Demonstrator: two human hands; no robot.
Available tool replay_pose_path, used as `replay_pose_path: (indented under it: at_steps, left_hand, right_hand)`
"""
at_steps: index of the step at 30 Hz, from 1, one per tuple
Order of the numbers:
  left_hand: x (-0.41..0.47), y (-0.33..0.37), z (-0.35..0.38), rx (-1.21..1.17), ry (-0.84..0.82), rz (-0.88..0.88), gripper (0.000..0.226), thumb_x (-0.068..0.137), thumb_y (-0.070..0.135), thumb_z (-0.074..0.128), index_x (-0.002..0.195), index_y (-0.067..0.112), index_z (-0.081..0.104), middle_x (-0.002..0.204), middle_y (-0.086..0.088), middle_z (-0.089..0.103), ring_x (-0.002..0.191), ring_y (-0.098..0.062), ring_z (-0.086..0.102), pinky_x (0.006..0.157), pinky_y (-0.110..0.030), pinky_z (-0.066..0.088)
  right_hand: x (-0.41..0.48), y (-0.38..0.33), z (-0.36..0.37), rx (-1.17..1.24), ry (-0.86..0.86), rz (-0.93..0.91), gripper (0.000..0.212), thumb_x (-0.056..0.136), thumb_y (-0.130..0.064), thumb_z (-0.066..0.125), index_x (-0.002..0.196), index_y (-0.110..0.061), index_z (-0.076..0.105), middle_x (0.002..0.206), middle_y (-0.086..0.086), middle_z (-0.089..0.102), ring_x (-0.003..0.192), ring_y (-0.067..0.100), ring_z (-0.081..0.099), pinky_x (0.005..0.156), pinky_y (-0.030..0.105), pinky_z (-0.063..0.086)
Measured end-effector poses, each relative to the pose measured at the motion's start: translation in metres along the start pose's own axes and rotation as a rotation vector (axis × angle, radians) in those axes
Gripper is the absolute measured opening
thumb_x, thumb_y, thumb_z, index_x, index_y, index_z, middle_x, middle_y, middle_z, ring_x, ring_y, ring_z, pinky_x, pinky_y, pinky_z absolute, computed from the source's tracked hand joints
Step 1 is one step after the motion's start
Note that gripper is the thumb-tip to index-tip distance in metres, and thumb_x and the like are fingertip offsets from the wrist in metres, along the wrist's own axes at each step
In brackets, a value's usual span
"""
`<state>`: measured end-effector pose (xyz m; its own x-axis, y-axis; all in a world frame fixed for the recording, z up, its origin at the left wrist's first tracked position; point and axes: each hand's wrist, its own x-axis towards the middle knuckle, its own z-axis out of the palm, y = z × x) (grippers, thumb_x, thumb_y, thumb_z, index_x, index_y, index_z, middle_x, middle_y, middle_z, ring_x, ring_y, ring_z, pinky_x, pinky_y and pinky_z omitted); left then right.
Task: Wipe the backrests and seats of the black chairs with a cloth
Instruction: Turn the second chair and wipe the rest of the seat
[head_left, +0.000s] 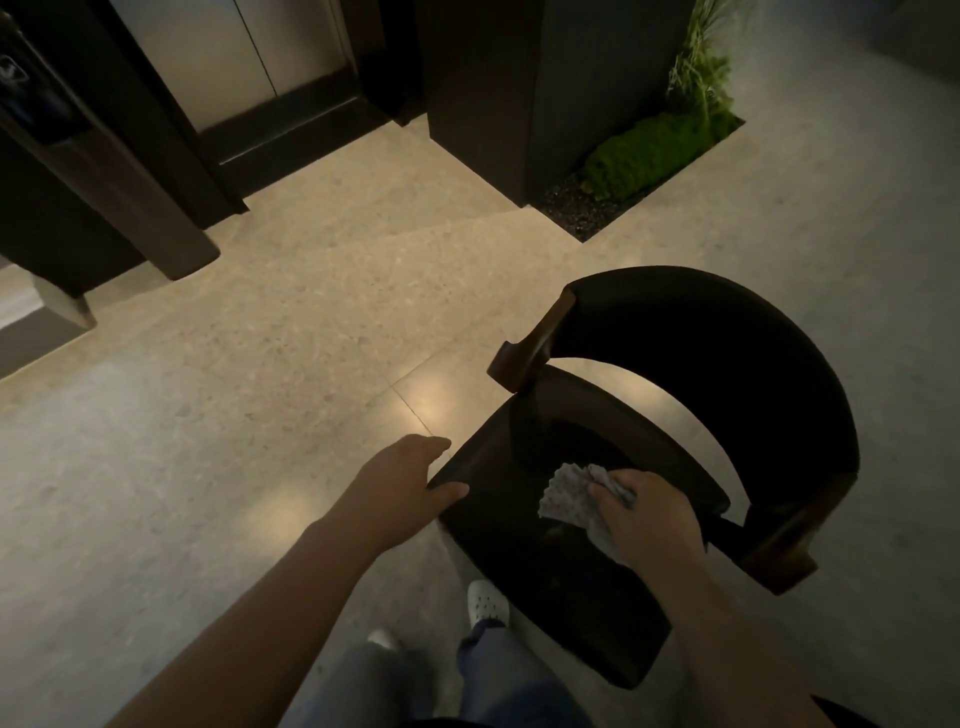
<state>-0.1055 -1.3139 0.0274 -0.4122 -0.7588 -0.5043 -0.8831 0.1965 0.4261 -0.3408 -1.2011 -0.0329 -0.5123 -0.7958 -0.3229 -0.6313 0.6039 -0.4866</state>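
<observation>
A dim lobby with a pale speckled stone floor (291, 332). Metal lift doors (244, 52) stand at the upper left of the frame, and a sunken planter of moss (649, 150) lies at the upper right. The black chair occupies the lower right, its curved backrest (727, 353) arching toward the right edge and its seat (519, 561) reaching down toward the person's legs and a white shoe (485, 603).

The left hand (410, 478) holds the seat's corner at centre frame, thumb lying on top and fingers reaching over the edge. This is most likely to keep the chair from sliding or turning under the wiping.

The right hand (649, 514) is curled tight round a bunched, pale patterned cloth (566, 493) and presses it onto the seat. The loose part of the cloth fans out to the left of the knuckles, toward the other hand.

The cloth sits mid-seat, directly under and beside the right hand. The backrest is well apart from both hands, up and to the right, and neither hand touches it. The seat looks to be the step in hand.
</observation>
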Motion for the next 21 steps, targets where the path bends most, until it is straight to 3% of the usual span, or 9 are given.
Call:
replay_pose_path:
  at_steps: [6,12,21]
  left_hand:
    - [0.037,-0.005,-0.015,0.04,-0.065,0.06,0.063,0.092,0.05,0.057,0.147,0.028,0.036,0.153,0.006,0.036,0.137,-0.015,0.038,0.11,-0.03,0.032]
    - [0.08,-0.04,-0.045,0.099,-0.175,0.175,0.062,0.093,0.049,0.056,0.147,0.029,0.034,0.154,0.007,0.034,0.138,-0.014,0.036,0.111,-0.029,0.031]
    - [0.134,-0.1,-0.099,0.247,-0.34,0.388,0.061,0.094,0.048,0.054,0.148,0.026,0.034,0.153,0.006,0.035,0.137,-0.013,0.037,0.109,-0.025,0.03]
  right_hand:
    - [0.012,-0.011,0.013,0.013,0.029,0.097,0.026,0.092,-0.04,0.06,0.076,-0.02,0.064,0.067,-0.005,0.061,0.059,0.004,0.055,0.056,0.026,0.046]
    - [0.01,-0.046,0.041,0.03,0.08,0.253,0.023,0.093,-0.04,0.059,0.078,-0.024,0.063,0.066,-0.012,0.058,0.059,0.0,0.052,0.05,0.017,0.033]
    - [-0.013,-0.125,0.09,0.181,0.225,0.529,0.022,0.095,-0.033,0.058,0.074,-0.031,0.057,0.063,-0.012,0.058,0.057,0.001,0.053,0.049,0.017,0.033]
